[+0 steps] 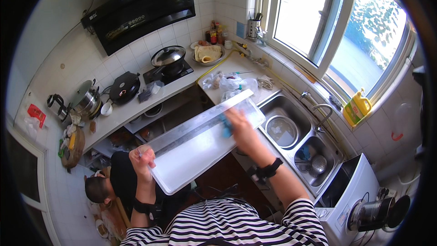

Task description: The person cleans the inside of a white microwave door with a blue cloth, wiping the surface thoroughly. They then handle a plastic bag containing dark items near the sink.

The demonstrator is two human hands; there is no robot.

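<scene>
A long clear plastic drawer (198, 153), like a refrigerator bin, is held up tilted in front of my body. My left hand (142, 160) grips its near left corner, thumb over the rim. Toward the far right end, my right hand (239, 126) presses a blue cloth (226, 125) against the inside; the hand is blurred. Right of the drawer is a double stainless steel sink (290, 109). One basin holds a round metal pan (282, 131); a perforated ladle (318, 164) and another blue cloth (304, 153) lie in the smaller basin.
Another person (102, 188) crouches at lower left, close to my left arm. A lidded wok (169, 58) stands on the cooktop. Plastic bags (235, 83) lie on the corner counter. A yellow detergent jug (357, 107) stands on the windowsill. A white washing machine (363, 177) is at right.
</scene>
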